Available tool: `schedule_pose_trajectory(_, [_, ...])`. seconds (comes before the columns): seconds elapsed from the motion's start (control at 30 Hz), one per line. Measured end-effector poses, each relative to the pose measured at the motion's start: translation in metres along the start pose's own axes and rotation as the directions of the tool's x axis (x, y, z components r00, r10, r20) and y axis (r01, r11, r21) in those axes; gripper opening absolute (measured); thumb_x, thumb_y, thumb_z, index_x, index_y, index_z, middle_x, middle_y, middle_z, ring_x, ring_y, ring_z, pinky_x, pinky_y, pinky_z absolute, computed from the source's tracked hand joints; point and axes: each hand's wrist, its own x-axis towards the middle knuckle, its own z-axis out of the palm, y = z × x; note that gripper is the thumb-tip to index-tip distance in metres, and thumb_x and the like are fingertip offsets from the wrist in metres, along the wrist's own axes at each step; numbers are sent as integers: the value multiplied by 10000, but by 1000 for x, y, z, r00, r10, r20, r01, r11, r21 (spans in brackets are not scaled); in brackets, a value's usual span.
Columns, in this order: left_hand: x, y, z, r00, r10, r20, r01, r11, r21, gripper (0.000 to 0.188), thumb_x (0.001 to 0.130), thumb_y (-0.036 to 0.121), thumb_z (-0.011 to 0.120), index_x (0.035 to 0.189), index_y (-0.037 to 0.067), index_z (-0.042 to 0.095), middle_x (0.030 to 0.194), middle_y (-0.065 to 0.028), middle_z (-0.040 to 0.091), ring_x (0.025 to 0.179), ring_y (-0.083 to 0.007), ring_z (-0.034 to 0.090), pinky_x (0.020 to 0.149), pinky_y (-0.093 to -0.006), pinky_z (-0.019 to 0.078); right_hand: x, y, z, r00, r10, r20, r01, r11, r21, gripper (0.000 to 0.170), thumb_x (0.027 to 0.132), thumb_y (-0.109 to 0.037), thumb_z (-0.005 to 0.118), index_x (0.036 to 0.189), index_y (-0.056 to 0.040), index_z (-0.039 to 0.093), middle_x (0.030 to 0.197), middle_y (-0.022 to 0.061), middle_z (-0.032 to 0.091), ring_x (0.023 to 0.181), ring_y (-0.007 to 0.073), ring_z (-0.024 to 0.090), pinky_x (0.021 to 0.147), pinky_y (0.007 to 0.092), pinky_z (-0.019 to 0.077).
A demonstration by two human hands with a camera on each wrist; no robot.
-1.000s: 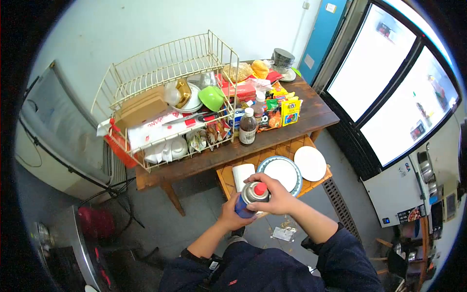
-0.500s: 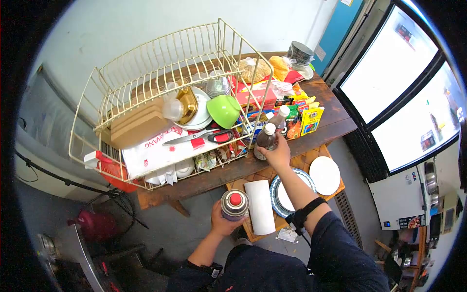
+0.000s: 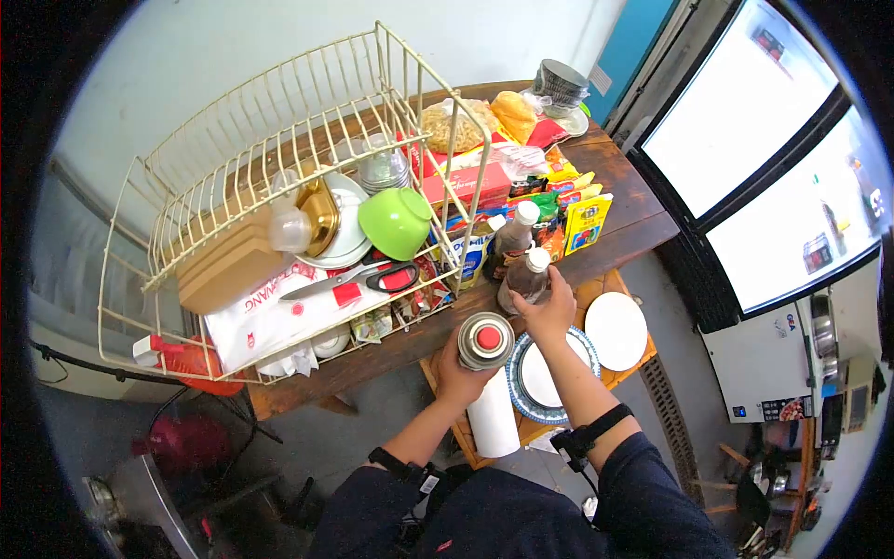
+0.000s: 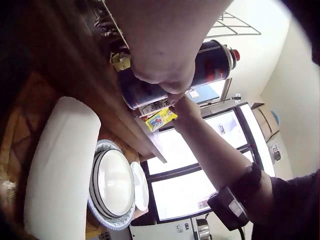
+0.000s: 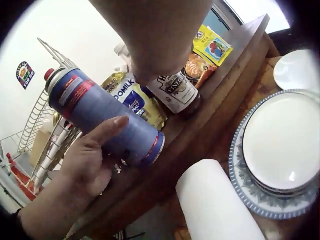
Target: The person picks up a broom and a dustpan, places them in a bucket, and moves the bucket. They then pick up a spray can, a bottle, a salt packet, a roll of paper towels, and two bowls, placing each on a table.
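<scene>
The can (image 3: 485, 341) is a blue cylinder with red print, a silver top and a red cap; it sits at the middle of the head view, in front of the table (image 3: 643, 228). The left hand (image 3: 457, 377) curls round its side. Just right of it, the right hand (image 3: 551, 312) grips a brown, white-capped bottle (image 3: 521, 281) with a pale label, beside another bottle (image 3: 514, 233).

gripped bottle (image 3: 523, 281) shifted rightward, can (image 3: 485, 343) in left hand (image 3: 456, 374) now nearer it
</scene>
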Motion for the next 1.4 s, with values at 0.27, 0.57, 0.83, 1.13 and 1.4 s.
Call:
schedule_pose_trajectory(0.27, [39, -38, 39, 975, 118, -188, -131, 990, -57, 673, 519, 130, 727, 1091, 38, 384, 1051, -137, 468, 990, -257, 450, 836, -350, 347, -8, 12, -5, 996, 68, -66, -58, 987, 152, 575, 562, -148, 674, 1051, -21, 399, 893, 134, 500, 874, 278, 485, 765, 348, 386])
schedule_pose_trajectory(0.57, [45, -52, 52, 937, 90, -336, -49, 990, 128, 759, 491, 151, 731, 1124, 14, 335, 1081, -192, 416, 1027, -326, 393, 868, -392, 310, -66, 10, 7, 774, -8, 633, -324, 855, 406, 540, 641, -25, 556, 1125, -16, 318, 878, 160, 533, 796, 242, 553, 672, 307, 440])
schedule_pose_trajectory(0.83, [50, -52, 54, 943, 50, -330, 4, 987, 159, 799, 503, 131, 736, 1146, -5, 284, 1101, -175, 410, 1034, -275, 401, 880, -355, 302, -74, 25, 38, 856, 28, 517, -267, 879, 396, 375, 670, -85, 538, 1019, -8, 425, 827, 205, 537, 773, 315, 541, 647, 352, 434])
schedule_pose_trajectory(1.13, [31, -40, 41, 990, -24, -140, 48, 983, 175, 853, 659, 381, 604, 1193, -106, 151, 1183, -285, 286, 1110, -363, 300, 926, -369, 237, -61, 20, 59, 936, 46, 350, -118, 975, 188, 224, 691, -147, 561, 861, -8, 516, 729, 164, 570, 670, 264, 571, 591, 321, 434])
schedule_pose_trajectory(1.4, [26, -25, 29, 981, -186, -46, 191, 974, 119, 836, 698, 403, 571, 1201, -109, 142, 1200, -287, 274, 1125, -340, 295, 928, -334, 238, -65, 23, 47, 840, 323, 436, -455, 857, 242, 309, 638, -57, 568, 927, 27, 501, 804, 124, 577, 756, 209, 558, 674, 285, 431])
